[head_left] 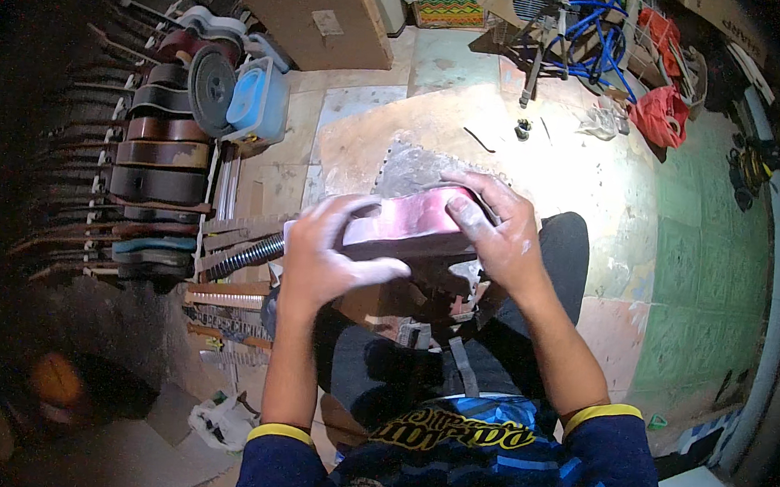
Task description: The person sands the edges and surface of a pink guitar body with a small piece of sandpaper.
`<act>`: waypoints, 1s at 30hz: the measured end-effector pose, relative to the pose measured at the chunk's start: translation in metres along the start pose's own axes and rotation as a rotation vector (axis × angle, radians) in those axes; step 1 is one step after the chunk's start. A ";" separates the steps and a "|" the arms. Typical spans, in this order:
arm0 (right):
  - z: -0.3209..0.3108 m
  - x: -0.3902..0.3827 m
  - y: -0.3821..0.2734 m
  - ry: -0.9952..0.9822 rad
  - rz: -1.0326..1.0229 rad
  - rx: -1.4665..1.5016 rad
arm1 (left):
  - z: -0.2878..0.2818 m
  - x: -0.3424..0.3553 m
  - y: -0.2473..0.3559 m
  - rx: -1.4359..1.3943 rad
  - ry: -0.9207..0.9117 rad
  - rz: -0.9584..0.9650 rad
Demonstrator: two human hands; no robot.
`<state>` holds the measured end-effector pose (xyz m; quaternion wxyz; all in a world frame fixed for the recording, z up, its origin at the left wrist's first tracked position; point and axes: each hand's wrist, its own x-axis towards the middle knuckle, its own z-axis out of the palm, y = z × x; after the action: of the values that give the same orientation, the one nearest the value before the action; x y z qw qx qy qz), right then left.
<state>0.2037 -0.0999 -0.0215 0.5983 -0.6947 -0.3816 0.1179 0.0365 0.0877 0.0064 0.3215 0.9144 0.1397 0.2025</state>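
Observation:
A dust-coated, pink-red curved body (407, 217), which looks like a small guitar body seen from its side, lies across my lap. My left hand (329, 247) straddles its left end, fingers over the far edge and thumb stretched along the near one. At the right end, my right hand (500, 226) is wrapped round it, with the thumb pressed on the pink surface and the fingers over the far edge. White powder covers both hands. From the left end a black ribbed length (246, 259) runs out; I cannot tell whether it is a fretted neck or a hose.
Several guitars (164, 156) stand in a rack at the left, beside a blue plastic bin (261, 100). A large board (314, 11) leans at the back. Blue hose (607, 39) and a red bag (661, 115) lie at the far right. A white plastic bag (222, 423) sits lower left.

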 end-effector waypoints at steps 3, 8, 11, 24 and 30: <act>0.004 0.000 -0.006 -0.007 0.038 0.029 | 0.016 0.009 0.007 -0.010 -0.097 -0.059; -0.017 -0.015 -0.003 0.206 0.332 0.263 | 0.033 0.013 -0.015 -0.113 0.034 -0.097; -0.026 -0.031 0.008 0.216 0.141 0.173 | 0.040 0.011 -0.022 -0.104 0.131 0.007; 0.012 -0.046 -0.044 -0.060 -0.169 -0.202 | 0.060 0.007 -0.005 -0.132 0.383 -0.131; 0.051 -0.010 -0.049 -0.326 -0.155 -0.425 | 0.076 -0.019 -0.016 -0.191 0.405 -0.180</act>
<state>0.1461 -0.0695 0.0071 0.3771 -0.7452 -0.5409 0.0995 0.0530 0.0521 -0.0629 0.3887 0.8044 0.2623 0.3648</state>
